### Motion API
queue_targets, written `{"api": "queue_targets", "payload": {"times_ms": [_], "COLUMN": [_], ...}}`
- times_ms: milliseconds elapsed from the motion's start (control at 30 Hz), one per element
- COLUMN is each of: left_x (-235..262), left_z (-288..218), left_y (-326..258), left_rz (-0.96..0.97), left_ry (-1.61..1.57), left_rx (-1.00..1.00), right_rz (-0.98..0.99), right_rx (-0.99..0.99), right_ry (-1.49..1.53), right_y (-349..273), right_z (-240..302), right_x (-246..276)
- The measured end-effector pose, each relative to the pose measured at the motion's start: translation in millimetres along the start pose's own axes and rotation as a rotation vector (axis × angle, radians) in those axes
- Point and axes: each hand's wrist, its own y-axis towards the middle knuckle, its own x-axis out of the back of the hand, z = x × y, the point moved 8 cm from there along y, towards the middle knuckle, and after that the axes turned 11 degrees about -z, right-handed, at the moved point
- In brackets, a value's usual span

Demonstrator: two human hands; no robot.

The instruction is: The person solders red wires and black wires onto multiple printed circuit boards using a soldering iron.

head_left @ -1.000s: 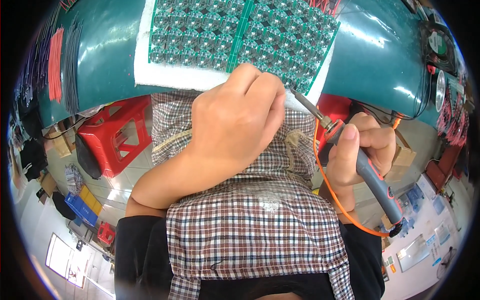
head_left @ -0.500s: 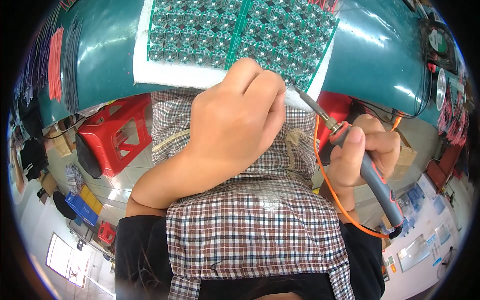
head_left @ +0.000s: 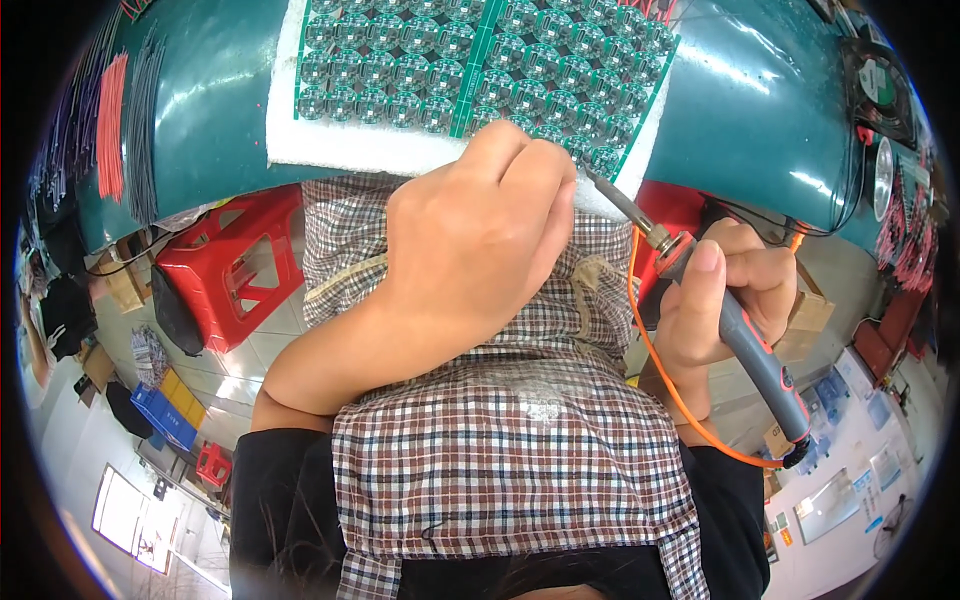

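My right hand point(head_left: 732, 295) is closed around the grey and red handle of a soldering iron point(head_left: 765, 365). The iron's tip points up and left, close to the lower right edge of a panel of green circuit boards point(head_left: 385, 72). An orange cord point(head_left: 672, 392) loops from the handle's end. My left hand point(head_left: 480, 225) is closed, its fingertips bent down at the panel's front edge beside the iron's tip. What those fingers pinch is hidden behind the hand. Under the panel lies a white foam sheet point(head_left: 335, 145).
Bundles of red wires point(head_left: 112, 130) and grey wires point(head_left: 142, 130) lie on the green table point(head_left: 215, 110) at left. A small black fan point(head_left: 878, 85) and pink wires point(head_left: 905, 225) are at far right. A red stool point(head_left: 225, 270) stands below the table.
My left hand has shifted very slightly to the right. The soldering iron has tilted a little, its handle end moving slightly right while the tip stays near the panel's edge.
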Motion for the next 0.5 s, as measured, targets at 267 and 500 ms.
{"api": "queue_targets", "payload": {"times_ms": [267,500], "left_x": [4,16], "left_z": [-1,5], "left_y": [0,-4], "left_rz": [-0.015,-0.065], "left_ry": [-0.025,-0.051], "left_rx": [-0.025,-0.012], "right_rz": [-0.010,-0.015], "right_rx": [0.018,0.014], "right_ry": [0.009,-0.014], "right_y": [-1,2], "right_z": [-1,2], "right_x": [3,5]}}
